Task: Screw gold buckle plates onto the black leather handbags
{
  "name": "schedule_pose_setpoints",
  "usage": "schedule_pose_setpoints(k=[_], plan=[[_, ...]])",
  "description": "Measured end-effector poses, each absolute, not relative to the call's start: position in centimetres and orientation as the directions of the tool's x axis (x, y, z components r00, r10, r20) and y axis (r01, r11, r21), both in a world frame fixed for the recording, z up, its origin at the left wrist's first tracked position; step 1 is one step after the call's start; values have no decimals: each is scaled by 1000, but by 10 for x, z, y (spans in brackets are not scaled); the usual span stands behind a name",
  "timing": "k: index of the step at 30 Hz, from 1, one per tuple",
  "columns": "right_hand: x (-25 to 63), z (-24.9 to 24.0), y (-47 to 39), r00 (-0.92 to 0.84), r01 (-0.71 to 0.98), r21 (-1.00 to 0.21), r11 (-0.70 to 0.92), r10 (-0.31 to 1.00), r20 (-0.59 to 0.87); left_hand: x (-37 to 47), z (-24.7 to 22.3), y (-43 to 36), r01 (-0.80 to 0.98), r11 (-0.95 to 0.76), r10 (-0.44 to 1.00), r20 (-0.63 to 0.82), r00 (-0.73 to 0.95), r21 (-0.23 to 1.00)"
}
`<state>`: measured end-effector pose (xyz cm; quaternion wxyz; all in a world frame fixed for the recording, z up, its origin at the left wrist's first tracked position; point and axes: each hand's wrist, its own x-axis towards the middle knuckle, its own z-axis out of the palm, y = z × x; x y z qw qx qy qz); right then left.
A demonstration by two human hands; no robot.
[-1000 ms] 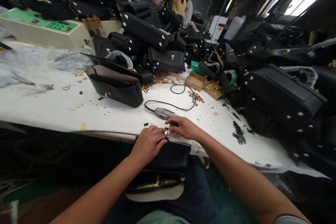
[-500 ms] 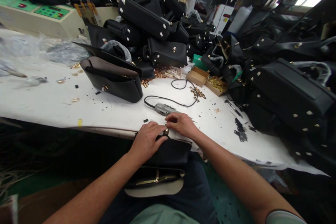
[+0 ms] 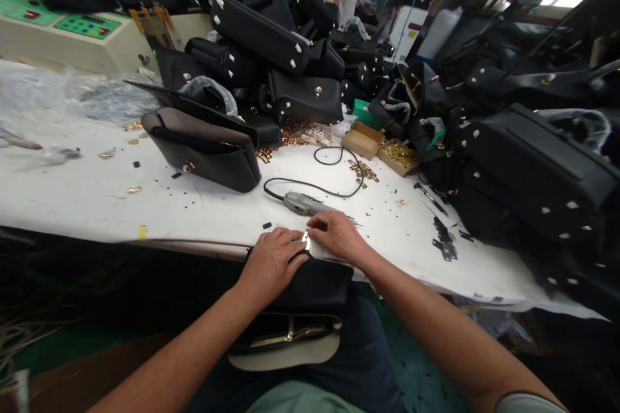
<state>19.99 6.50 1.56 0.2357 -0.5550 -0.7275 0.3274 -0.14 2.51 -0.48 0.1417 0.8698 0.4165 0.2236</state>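
The left hand [image 3: 274, 261] rests on the edge of the black bag [image 3: 312, 284], its fingertips beside a shiny metal fitting [image 3: 306, 240]. The right hand [image 3: 336, 232] has thumb and fingers drawn in at the fitting's other side; whether either hand grips it cannot be told. The hands are close together, with the fitting between them. The bag lies at the table edge, over the lap.

For good results, brace the bag against the table [image 3: 232, 219] with the left hand, align the fitting squarely and apply light, even pressure with the right; the polished surface probably scratches easily.

A grey corded tool [image 3: 303, 202] lies just beyond the hands. Farther out are loose metal plates [image 3: 363, 171] and a carton of small brass-coloured parts [image 3: 398, 156]. No brand or writing is legible; markings on the green control panel [image 3: 87, 26] and the red label [image 3: 414, 27] are too small to read.
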Motion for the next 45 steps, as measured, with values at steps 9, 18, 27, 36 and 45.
schedule_pose_setpoints(k=[9, 18, 27, 36, 45], plan=[[215, 8, 49, -401, 603, -752, 265, 916, 1, -2, -6, 28, 649, -608, 791, 280, 544, 458], [215, 6, 48, -431, 598, -730, 332, 901, 56, -2, -8, 29, 658, -580, 808, 235, 540, 481], [212, 7, 47, -391, 606, -739, 294, 919, 45, -1, -6, 29, 658, -612, 787, 253, 563, 439], [209, 12, 41, -427, 643, -670, 372, 900, 89, -1, -6, 28, 676, -600, 795, 230, 561, 427], [210, 11, 45, -497, 754, -473, 456, 867, 44, -1, -4, 29, 683, -592, 802, 224, 554, 427]])
